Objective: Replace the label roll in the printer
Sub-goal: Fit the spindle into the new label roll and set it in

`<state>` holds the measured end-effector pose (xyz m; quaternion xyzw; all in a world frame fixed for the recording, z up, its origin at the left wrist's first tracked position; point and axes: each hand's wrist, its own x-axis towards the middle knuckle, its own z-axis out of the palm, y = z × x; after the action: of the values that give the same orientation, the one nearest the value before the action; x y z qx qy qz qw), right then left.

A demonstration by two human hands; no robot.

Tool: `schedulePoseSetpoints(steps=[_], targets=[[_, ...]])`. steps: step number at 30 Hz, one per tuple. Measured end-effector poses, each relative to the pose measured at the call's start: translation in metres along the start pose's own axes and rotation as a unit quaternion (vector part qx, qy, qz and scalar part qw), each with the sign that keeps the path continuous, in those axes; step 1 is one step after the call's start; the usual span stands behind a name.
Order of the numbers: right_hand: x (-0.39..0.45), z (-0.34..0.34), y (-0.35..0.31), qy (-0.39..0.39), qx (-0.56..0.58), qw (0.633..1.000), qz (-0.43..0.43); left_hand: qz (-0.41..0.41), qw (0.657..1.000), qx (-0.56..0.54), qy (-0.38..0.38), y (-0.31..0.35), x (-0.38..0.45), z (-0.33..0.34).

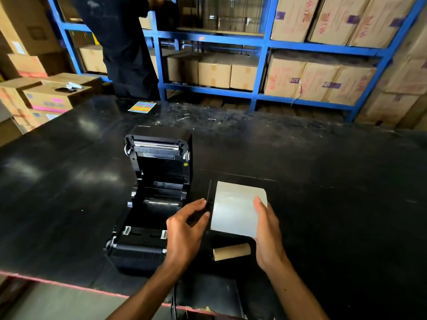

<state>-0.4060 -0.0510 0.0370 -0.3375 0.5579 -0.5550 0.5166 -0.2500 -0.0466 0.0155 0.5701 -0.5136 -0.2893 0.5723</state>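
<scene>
A black label printer (pixel 152 199) stands on the black table (pixel 323 181) with its lid swung up and its roll bay bare. To its right I hold a white label roll (pixel 233 209) above the table. My right hand (pixel 269 232) grips the roll's right end. My left hand (pixel 187 229) pinches a thin black side guide (pixel 209 199) at the roll's left end. A bare brown cardboard core (pixel 231 251) lies on the table under the roll.
A person in dark clothes (pixel 122 42) stands at the blue shelving (pixel 261 65) full of cartons across the table. A coloured sticker sheet (pixel 142 106) lies at the table's far edge. Cartons (pixel 48 98) are stacked at the left. The table's near edge (pixel 69 286) is red.
</scene>
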Motion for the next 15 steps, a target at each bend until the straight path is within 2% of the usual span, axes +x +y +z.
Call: schedulePoseSetpoints(steps=[3,10,15], targets=[[-0.003,-0.002,-0.003,-0.001,-0.009,1.000,-0.029,0.007,1.000,0.007,-0.019,0.000,-0.001,0.000],[-0.001,-0.009,-0.004,-0.002,-0.009,0.999,-0.039,-0.007,0.998,0.014,-0.060,0.010,0.000,-0.001],[0.001,-0.012,-0.003,-0.010,-0.015,0.999,-0.038,0.014,0.997,0.011,-0.069,0.017,0.001,-0.004]])
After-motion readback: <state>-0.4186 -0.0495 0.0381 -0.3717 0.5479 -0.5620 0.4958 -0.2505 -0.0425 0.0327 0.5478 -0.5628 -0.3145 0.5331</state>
